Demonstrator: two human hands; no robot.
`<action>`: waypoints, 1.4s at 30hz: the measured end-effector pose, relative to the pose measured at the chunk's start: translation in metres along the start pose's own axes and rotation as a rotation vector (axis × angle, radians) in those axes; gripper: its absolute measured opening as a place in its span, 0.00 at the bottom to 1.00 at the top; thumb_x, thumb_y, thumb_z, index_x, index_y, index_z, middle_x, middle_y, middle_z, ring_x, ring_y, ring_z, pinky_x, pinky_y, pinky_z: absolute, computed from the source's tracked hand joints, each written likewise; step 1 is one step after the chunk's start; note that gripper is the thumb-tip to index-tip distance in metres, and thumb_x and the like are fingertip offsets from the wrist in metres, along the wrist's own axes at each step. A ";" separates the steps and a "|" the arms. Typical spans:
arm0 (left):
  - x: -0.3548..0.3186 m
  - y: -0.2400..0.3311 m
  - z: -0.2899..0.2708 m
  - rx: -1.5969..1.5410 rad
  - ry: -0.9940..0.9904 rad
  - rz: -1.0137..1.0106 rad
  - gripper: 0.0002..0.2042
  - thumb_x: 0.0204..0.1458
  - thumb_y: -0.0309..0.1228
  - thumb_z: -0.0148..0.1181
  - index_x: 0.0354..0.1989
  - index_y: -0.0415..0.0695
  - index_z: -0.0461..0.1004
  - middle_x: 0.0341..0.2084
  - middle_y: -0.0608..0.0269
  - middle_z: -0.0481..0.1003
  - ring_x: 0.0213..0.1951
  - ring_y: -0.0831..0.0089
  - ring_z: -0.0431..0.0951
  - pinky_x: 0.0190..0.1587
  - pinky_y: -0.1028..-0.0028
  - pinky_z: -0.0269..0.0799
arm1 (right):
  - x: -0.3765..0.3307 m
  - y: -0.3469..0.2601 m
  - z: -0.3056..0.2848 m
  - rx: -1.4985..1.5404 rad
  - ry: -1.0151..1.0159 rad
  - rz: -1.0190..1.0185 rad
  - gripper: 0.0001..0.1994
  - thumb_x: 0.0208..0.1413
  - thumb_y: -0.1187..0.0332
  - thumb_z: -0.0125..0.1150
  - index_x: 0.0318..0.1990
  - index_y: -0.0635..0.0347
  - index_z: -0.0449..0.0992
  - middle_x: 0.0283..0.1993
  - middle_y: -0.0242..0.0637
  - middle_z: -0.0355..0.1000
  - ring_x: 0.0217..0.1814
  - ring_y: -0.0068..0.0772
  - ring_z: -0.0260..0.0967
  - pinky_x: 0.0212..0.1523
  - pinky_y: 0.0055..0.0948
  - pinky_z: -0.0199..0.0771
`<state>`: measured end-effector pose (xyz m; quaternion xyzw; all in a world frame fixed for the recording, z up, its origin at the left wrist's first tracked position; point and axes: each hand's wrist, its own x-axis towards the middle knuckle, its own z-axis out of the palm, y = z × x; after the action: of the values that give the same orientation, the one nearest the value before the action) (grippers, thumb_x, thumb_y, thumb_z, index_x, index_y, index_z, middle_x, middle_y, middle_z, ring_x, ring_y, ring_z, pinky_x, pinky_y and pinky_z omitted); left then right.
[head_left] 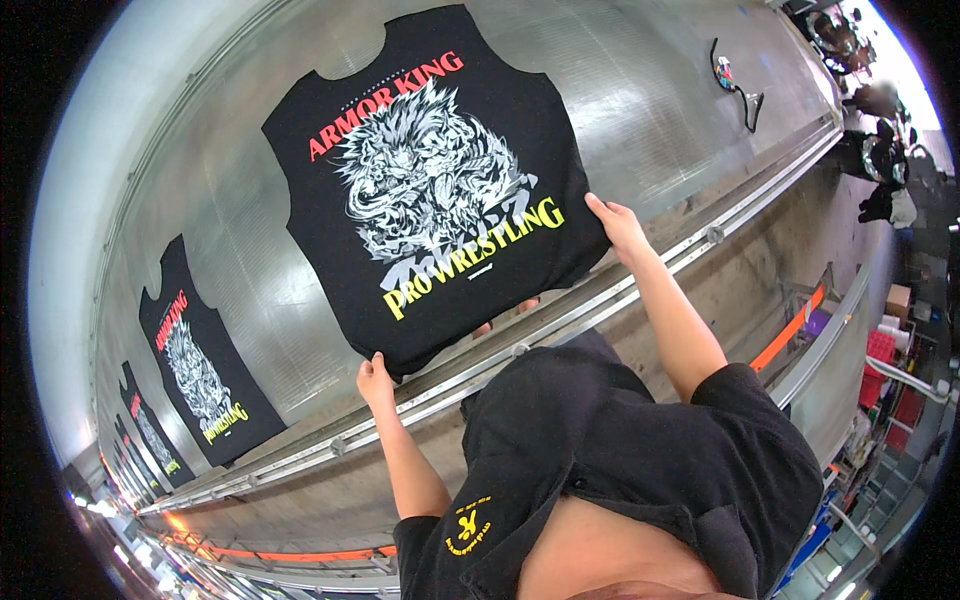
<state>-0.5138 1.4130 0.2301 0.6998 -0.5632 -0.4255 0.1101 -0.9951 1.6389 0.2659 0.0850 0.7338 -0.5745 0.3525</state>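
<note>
Our hands on a black printed shirt

Left hand [375, 383] and right hand [617, 226] pinch shirt [435, 190] hem corners on the metal bench [640, 100]; we judge uneven pulling could wrinkle the print.

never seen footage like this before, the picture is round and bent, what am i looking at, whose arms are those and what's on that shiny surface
There is no machine here. A person wears a wide fisheye camera on the head, looking down, so straight edges bend near the rim. The two bare forearms that rise from the lower edge are that person's own.

The left hand and the right hand each grip a lower corner of a black sleeveless shirt with a white beast print and red and yellow lettering. It lies flat on a long shiny metal surface. More shirts of the same kind lie in a row further along to the left. A metal rail runs along the near edge. A small dark object lies far off; I cannot tell what it is.
</note>
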 end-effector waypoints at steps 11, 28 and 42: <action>-0.033 0.070 0.033 -0.146 -0.137 0.067 0.14 0.56 0.32 0.54 0.19 0.40 0.67 0.15 0.71 0.65 0.20 0.81 0.63 0.21 0.73 0.58 | -0.110 -0.032 0.164 -0.756 -0.558 -0.739 0.15 0.59 0.56 0.52 0.33 0.60 0.75 0.31 0.52 0.74 0.37 0.60 0.72 0.39 0.50 0.73; -0.069 0.101 0.061 -0.938 -0.126 -0.438 0.16 0.57 0.42 0.56 0.41 0.40 0.73 0.30 0.65 0.76 0.27 0.70 0.72 0.34 0.70 0.71 | -0.028 0.006 0.004 0.271 -0.602 0.341 0.23 0.50 0.69 0.69 0.52 0.70 0.72 0.48 0.43 0.75 0.50 0.35 0.73 0.53 0.36 0.74; -0.064 0.087 0.064 -0.923 -0.461 -0.403 0.28 0.58 0.45 0.59 0.57 0.34 0.67 0.52 0.55 0.74 0.53 0.66 0.75 0.55 0.66 0.70 | -0.044 0.024 0.036 0.187 -0.595 0.534 0.20 0.57 0.67 0.63 0.52 0.73 0.69 0.47 0.47 0.75 0.46 0.40 0.75 0.46 0.38 0.78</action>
<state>-0.6200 1.4604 0.2762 0.5615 -0.1828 -0.7830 0.1955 -0.9347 1.6261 0.2713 0.1341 0.4968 -0.5265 0.6767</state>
